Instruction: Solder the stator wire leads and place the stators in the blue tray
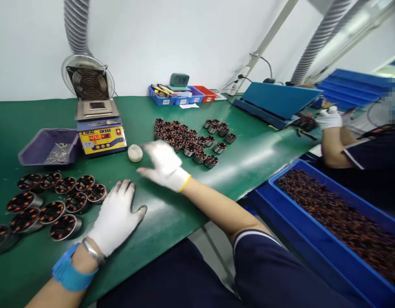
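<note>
My left hand (117, 216), in a white glove with a blue band and metal bracelet at the wrist, lies flat on the green bench with its fingers outstretched. Just left of it stand several round metal parts with dark insides and copper-orange spots, like motor stators (77, 202). My right hand (165, 162), also gloved and slightly blurred, hovers with thumb and fingers apart; nothing shows in it. Close to its fingertips is a small round white object (135, 153) whose kind I cannot make out. A tight group of similar smaller-looking stators (189, 149) stands just beyond that hand.
A yellow-fronted solder pot (102, 137) with a red display sits beside a purple tray (27, 152) of small metal bits. A fan hood (89, 83) rises behind. Small bins (161, 101) line the wall. A blue crate (300, 205) and a co-worker's gloved hand (328, 119) are at right.
</note>
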Demonstrator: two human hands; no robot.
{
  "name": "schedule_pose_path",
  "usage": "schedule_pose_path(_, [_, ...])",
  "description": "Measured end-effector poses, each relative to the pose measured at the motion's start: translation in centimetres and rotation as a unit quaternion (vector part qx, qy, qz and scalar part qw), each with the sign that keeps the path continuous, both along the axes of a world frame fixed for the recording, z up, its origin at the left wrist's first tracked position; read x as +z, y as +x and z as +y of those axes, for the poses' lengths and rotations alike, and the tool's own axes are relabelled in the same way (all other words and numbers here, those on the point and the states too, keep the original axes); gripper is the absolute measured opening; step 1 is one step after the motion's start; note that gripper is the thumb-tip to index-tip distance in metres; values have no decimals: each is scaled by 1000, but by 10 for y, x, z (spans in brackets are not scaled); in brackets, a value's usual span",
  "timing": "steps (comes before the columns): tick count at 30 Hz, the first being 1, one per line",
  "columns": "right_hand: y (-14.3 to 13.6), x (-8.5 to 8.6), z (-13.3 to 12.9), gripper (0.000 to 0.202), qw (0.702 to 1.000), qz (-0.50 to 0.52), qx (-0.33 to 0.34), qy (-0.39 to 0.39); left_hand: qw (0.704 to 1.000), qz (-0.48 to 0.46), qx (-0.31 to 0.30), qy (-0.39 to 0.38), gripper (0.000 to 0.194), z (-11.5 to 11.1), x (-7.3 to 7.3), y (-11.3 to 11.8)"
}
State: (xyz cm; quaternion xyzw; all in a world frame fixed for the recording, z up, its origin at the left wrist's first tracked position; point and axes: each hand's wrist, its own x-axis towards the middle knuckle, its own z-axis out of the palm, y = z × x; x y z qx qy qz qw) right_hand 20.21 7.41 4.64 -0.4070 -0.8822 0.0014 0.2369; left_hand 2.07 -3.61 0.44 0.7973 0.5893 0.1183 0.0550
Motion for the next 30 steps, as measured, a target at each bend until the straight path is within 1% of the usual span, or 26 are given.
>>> schedule_pose_path(1, [19, -1, 7, 67, 996, -22, -86, 17, 1000, 2, 5, 5, 65, 1, -1, 0])
schedule_pose_path(2, [35, -3, 16, 65, 985, -60, -159, 17, 1000, 3, 15, 7, 66, 1, -2, 1])
schedule_pose_path(3, [49, -6, 25, 62, 973, -106, -206, 7, 1000, 0, 26, 7, 65, 1, -3, 1])
schedule_pose_path(4, [58, -10, 33, 59, 961, -145, -235, -7, 999, -6, 34, 6, 65, 2, -4, 2])
schedule_pose_path(5, [65, -13, 40, 56, 953, -176, -246, -19, 999, -19, 40, 6, 64, 2, -4, 3])
schedule_pose_path(7, [70, -15, 45, 49, 950, -199, -238, -30, 996, -75, 49, 6, 61, 2, -3, 4])
schedule_pose_path(8, [69, -14, 43, 47, 954, -189, -232, -30, 990, -127, 59, 4, 60, 1, -1, 5])
schedule_pose_path(9, [67, -12, 37, 46, 960, -166, -221, -31, 977, -197, 77, -3, 58, 0, 2, 5])
schedule_pose_path(10, [63, -10, 28, 45, 971, -122, -201, -34, 953, -284, 103, -20, 57, -1, 6, 5])
schedule_pose_path(11, [58, -7, 17, 45, 984, -61, -164, -43, 913, -383, 130, -52, 58, -3, 11, 5])
schedule_pose_path(12, [51, -4, 3, 46, 992, 11, -109, -61, 856, -483, 154, -100, 59, -4, 16, 6])
schedule_pose_path(13, [44, -1, -11, 46, 993, 81, -36, -82, 785, -574, 170, -158, 59, -6, 21, 7])
schedule_pose_path(14, [36, 1, -25, 45, 984, 137, 48, -102, 707, -648, 177, -221, 58, -7, 26, 7])
schedule_pose_path(15, [28, 2, -38, 43, 969, 179, 126, -113, 633, -700, 180, -277, 54, -8, 31, 8])
schedule_pose_path(16, [20, 3, -49, 42, 954, 206, 188, -110, 570, -735, 187, -316, 47, -8, 35, 9])
schedule_pose_path(17, [14, 4, -58, 44, 943, 223, 226, -96, 521, -758, 199, -338, 41, -8, 38, 9])
schedule_pose_path(18, [8, 3, -65, 49, 939, 236, 237, -79, 486, -774, 215, -345, 37, -8, 41, 9])
schedule_pose_path(19, [5, 2, -69, 56, 940, 249, 224, -70, 461, -787, 230, -339, 37, -8, 43, 9])
schedule_pose_path(20, [3, 1, -71, 63, 942, 263, 194, -76, 444, -798, 241, -327, 39, -8, 45, 9])
schedule_pose_path(21, [2, -1, -73, 66, 943, 277, 160, -95, 434, -808, 246, -314, 42, -7, 47, 8])
schedule_pose_path(22, [2, -3, -74, 63, 939, 293, 131, -121, 428, -816, 244, -303, 44, -7, 48, 8])
schedule_pose_path(23, [3, -6, -74, 55, 933, 310, 110, -143, 424, -823, 239, -294, 45, -7, 49, 7])
schedule_pose_path(25, [3, -9, -75, 35, 923, 339, 95, -154, 418, -831, 230, -286, 45, -6, 51, 6])
schedule_pose_path(27, [0, -10, -77, 18, 924, 347, 97, -131, 413, -833, 229, -287, 45, -6, 52, 7])
schedule_pose_path(29, [-3, -9, -77, 7, 930, 335, 94, -117, 409, -832, 227, -297, 46, -6, 54, 7])
schedule_pose_path(30, [-3, -7, -77, 7, 934, 324, 94, -116, 407, -831, 226, -305, 46, -7, 55, 7])
